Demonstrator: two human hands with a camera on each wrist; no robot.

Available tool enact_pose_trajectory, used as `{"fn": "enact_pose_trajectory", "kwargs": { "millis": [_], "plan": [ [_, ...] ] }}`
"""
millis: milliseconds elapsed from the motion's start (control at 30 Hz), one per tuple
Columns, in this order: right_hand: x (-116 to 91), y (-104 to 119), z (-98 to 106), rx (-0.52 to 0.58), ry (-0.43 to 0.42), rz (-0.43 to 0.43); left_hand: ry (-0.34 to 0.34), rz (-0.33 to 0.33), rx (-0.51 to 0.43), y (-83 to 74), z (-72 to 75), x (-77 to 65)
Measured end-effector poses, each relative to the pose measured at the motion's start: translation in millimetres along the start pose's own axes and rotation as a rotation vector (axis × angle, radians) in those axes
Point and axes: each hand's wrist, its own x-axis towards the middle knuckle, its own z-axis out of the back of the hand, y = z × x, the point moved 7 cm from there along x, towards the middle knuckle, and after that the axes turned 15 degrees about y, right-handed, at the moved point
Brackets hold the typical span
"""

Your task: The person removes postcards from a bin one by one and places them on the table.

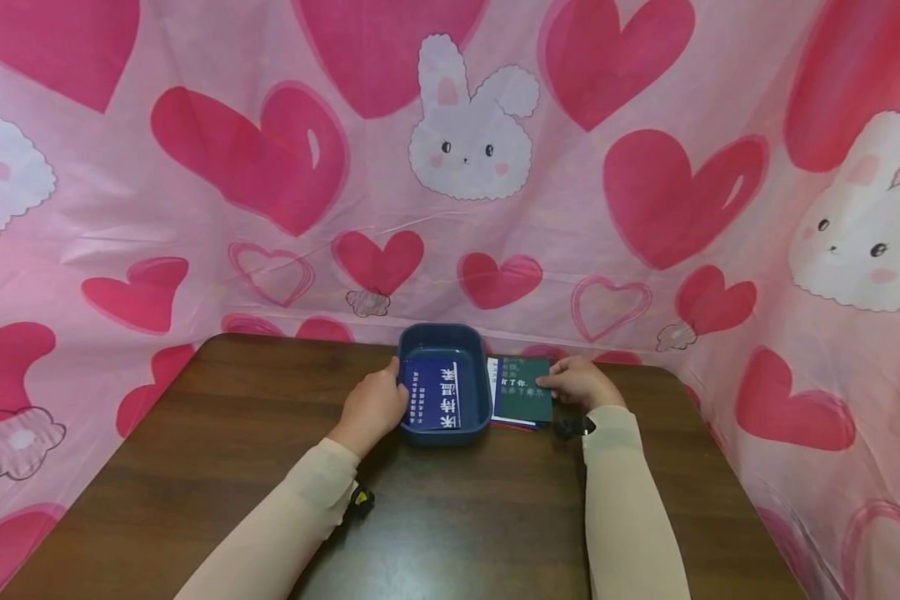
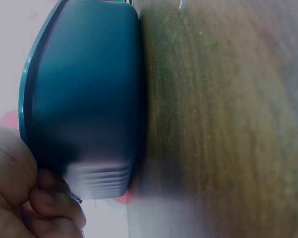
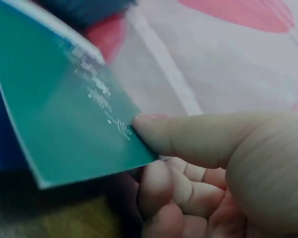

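Observation:
A dark blue plastic bin [image 1: 444, 437] stands near the table's far edge, with a blue card [image 1: 429, 396] bearing white lettering lying inside. My left hand [image 1: 377, 404] grips the bin's left wall; in the left wrist view its curled fingers [image 2: 54, 203] are at the ribbed end. To the right of the bin, my right hand [image 1: 581, 383] pinches a green card [image 1: 525, 396] with white writing by its right edge. In the right wrist view the thumb [image 3: 184, 136] presses on the green card's face, and its corner lifts above a blue one. White, blue and red edges show beneath it.
A brown wooden table [image 1: 465, 525] carries everything. Pink cloth [image 1: 390, 200] printed with hearts and rabbits hangs close behind the bin and along both sides. Dark wrist devices sit at both cuffs, such as the one [image 1: 362, 502] on the left.

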Motion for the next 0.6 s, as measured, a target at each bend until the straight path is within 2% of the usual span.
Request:
{"fn": "enact_pose_trajectory", "kwargs": {
  "millis": [267, 400, 600],
  "plan": [
    [-1.9, 15.7, -7.0, -0.266, -0.120, -0.061, -0.002, -0.001, 0.000, -0.6, 0.0, -0.4],
    [-5.7, 20.0, -7.0, -0.297, -0.152, -0.097, -0.003, -0.006, -0.004, -0.6, 0.0, -0.4],
    [-0.7, 15.8, -5.2, -0.271, -0.115, -0.073, -0.004, -0.005, 0.000, 0.0, -0.3, 0.1]
  ]
}}
